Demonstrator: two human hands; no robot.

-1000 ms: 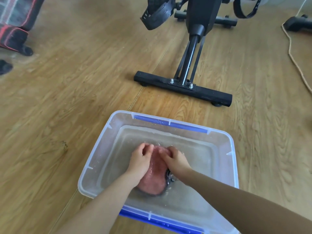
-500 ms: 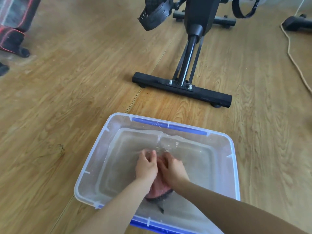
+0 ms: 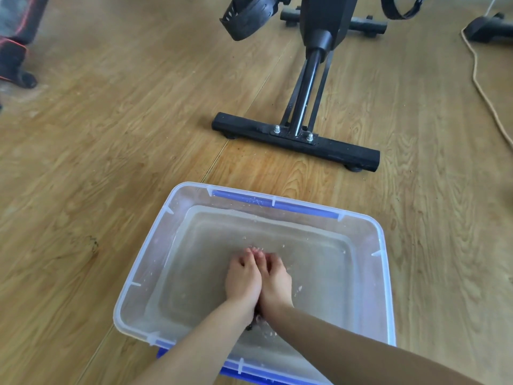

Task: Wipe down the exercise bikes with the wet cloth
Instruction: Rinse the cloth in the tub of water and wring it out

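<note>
Fingers [image 3: 244, 259] of both hands curl downward, pressed together side by side under water, seemingly clamped on the wet cloth [image 3: 251, 326], of which only a dark edge shows below the wrists. Left hand [image 3: 243, 280] and right hand [image 3: 276, 282] touch inside the clear plastic tub [image 3: 277, 204] on the wooden floor [image 3: 111, 162], near the exercise bike [image 3: 294, 140].

Left hand [image 3: 243, 280] and right hand [image 3: 277, 282] close together, now touching side by side, fingers curled down. Pink cloth [image 3: 257, 318], earlier plain between them, now bunched beneath, only scrap showing at wrists.
</note>
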